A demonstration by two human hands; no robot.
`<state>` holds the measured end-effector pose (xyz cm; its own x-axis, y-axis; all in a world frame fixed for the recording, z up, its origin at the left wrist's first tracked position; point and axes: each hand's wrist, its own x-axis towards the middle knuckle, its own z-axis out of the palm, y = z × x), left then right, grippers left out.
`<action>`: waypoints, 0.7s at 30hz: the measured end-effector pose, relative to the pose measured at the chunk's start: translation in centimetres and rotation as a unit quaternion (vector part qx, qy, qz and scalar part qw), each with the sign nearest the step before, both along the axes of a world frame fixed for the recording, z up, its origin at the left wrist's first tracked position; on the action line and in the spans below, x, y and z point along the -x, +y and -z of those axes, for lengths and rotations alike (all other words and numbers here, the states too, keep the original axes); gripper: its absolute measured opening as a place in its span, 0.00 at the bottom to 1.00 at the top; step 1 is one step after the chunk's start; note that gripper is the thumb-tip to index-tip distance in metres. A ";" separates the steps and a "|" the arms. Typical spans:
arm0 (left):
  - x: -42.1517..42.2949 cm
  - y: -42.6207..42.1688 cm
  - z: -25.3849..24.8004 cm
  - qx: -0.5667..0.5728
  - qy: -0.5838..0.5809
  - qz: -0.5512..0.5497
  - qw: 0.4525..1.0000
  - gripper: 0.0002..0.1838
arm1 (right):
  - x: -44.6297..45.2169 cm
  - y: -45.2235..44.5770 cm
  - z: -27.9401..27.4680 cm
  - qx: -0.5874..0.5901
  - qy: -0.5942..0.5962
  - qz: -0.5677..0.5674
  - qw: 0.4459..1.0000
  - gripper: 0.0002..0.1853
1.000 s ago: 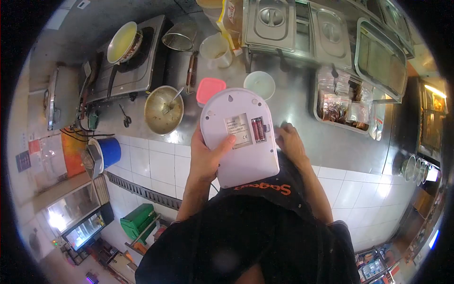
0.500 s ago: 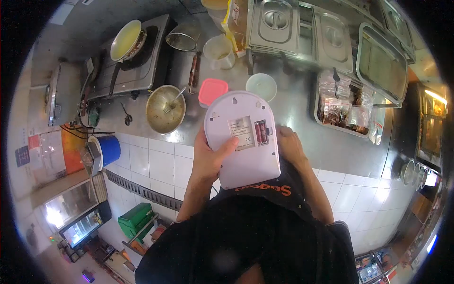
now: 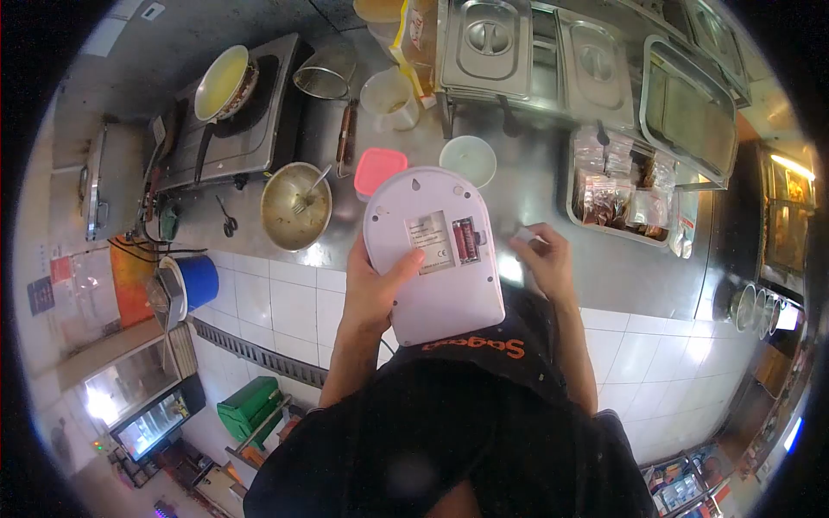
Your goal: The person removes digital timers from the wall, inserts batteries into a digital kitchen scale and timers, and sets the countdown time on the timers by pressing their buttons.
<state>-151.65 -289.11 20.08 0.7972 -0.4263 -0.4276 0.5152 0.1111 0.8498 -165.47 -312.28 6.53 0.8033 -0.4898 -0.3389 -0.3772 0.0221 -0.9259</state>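
My left hand point(image 3: 370, 289) grips a white kitchen scale point(image 3: 440, 306) by its left edge, thumb across the label. The scale is underside up, and its battery compartment is uncovered, with red batteries point(image 3: 465, 240) inside. To the right of the scale, my right hand point(image 3: 549, 263) pinches a small pale battery cover point(image 3: 524, 234) between thumb and fingers, apart from the scale. Just beyond the scale are a pink-lidded container point(image 3: 380, 171) and a pale round bowl point(image 3: 468, 161) on the steel counter.
A metal bowl with a fork point(image 3: 296, 207), scissors point(image 3: 226, 217) and a stove point(image 3: 259, 129) with a pan point(image 3: 221, 84) are on the left. A plastic jug point(image 3: 389, 99) stands behind. At right is a tray of bagged packets point(image 3: 617, 194), near lidded steel pans point(image 3: 488, 47).
My right hand has risen away from the scale's right edge, and the small pale cover now shows in its fingers. The left hand still holds the scale, shifted slightly left in view.
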 end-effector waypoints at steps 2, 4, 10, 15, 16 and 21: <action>-0.2 0.0 -0.1 -0.038 0.004 0.011 0.999 0.29 | -0.3 -0.2 -4.2 -0.055 -0.057 0.027 0.997 0.10; -0.3 -0.1 0.3 -0.031 0.008 0.012 0.999 0.29 | -0.7 0.2 -7.3 -0.095 -0.097 0.032 0.990 0.10; -0.3 -0.8 0.1 -0.015 0.020 0.004 1.000 0.28 | -1.0 0.3 -9.8 -0.197 -0.234 0.060 0.950 0.10; -0.3 -0.8 0.1 -0.016 0.016 0.001 1.000 0.29 | -0.7 0.7 -10.7 -0.234 -0.249 0.053 0.938 0.09; -0.3 -0.8 0.3 -0.011 0.014 0.004 1.000 0.29 | -0.9 1.0 -11.3 -0.183 -0.238 0.049 0.952 0.09; 0.0 -0.9 0.1 -0.014 0.027 0.007 1.000 0.29 | -1.8 2.7 -12.5 0.242 -0.219 0.000 0.945 0.14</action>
